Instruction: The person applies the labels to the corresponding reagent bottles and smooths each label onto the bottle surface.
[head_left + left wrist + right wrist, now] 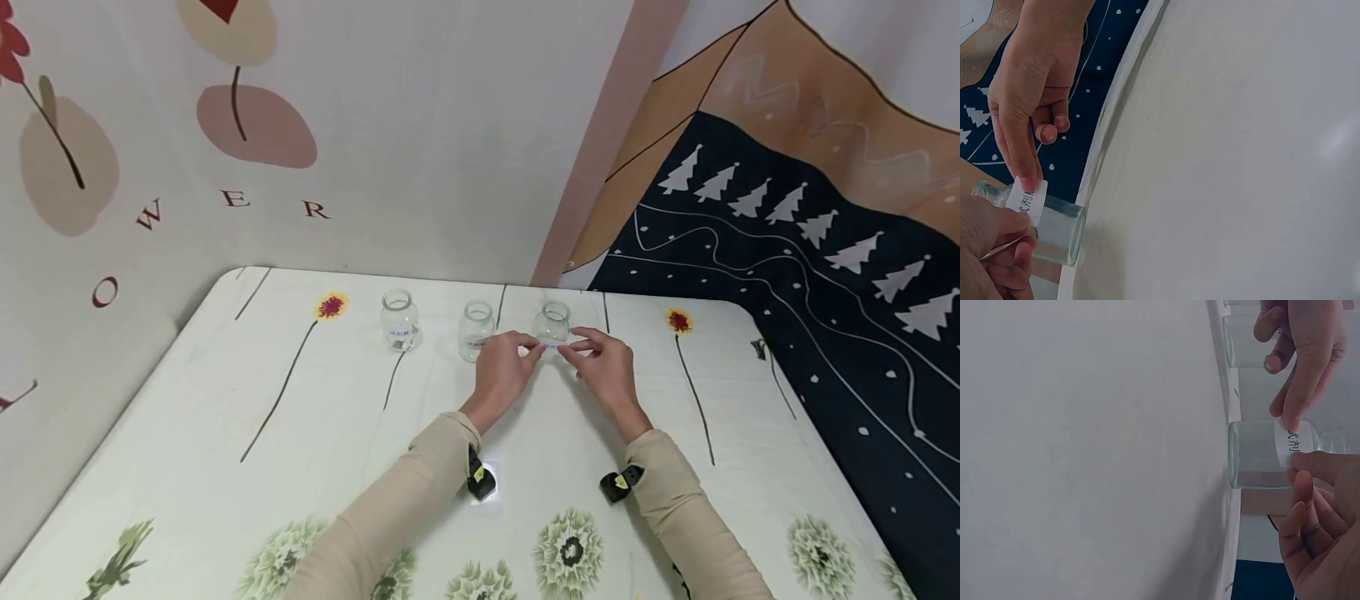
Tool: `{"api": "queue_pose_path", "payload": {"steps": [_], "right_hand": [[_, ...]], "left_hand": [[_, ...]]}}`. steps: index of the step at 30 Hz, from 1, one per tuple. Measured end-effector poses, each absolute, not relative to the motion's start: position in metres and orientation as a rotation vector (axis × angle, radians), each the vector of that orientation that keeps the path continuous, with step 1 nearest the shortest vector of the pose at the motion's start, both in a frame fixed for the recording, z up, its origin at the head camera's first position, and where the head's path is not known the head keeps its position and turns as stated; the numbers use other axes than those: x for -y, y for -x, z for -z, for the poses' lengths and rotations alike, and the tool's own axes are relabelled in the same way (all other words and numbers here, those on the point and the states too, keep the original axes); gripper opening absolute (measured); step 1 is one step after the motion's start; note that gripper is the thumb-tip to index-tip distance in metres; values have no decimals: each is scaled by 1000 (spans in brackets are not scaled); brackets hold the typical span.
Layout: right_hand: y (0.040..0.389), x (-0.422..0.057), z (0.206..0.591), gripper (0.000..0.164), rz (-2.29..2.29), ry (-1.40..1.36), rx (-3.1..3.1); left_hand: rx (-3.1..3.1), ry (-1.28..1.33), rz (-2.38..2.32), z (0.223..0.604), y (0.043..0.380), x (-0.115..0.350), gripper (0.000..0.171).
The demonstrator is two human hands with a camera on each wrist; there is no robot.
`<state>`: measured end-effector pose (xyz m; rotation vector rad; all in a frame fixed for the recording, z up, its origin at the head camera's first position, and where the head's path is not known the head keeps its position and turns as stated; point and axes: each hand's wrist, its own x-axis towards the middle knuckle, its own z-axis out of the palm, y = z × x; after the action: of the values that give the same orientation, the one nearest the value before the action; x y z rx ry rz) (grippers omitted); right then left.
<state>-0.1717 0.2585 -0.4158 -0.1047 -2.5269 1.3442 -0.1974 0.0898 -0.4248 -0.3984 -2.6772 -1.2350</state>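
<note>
A small white label (552, 343) with dark printed characters lies against the front of a clear glass jar (555, 313), the rightmost of three. My left hand (501, 373) pinches the label's left end between thumb and finger. At the other end, the right hand (609, 372) pinches it with thumb and index finger. The left wrist view has the label (1036, 199) slightly tilted over the jar (1060, 240), with paper between the left fingers. In the right wrist view the label (1284, 445) spans the jar's upper side, fingertips at both ends.
Two more glass jars stand to the left: a middle jar (478, 318) beside my left hand and a far-left jar (397, 312), both labelled. Under the left wrist lies a pale sheet (491, 500). The flower-printed tablecloth (337, 500) meets a hanging curtain (450, 167) behind.
</note>
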Motion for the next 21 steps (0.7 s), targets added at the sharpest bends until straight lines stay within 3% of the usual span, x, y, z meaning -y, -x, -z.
{"api": "queue_pose_path", "payload": {"steps": [21], "right_hand": [[168,-258,413,24,-1336,144,2525]], "left_hand": [[2676,462,1160,425,196,-90,15]]}}
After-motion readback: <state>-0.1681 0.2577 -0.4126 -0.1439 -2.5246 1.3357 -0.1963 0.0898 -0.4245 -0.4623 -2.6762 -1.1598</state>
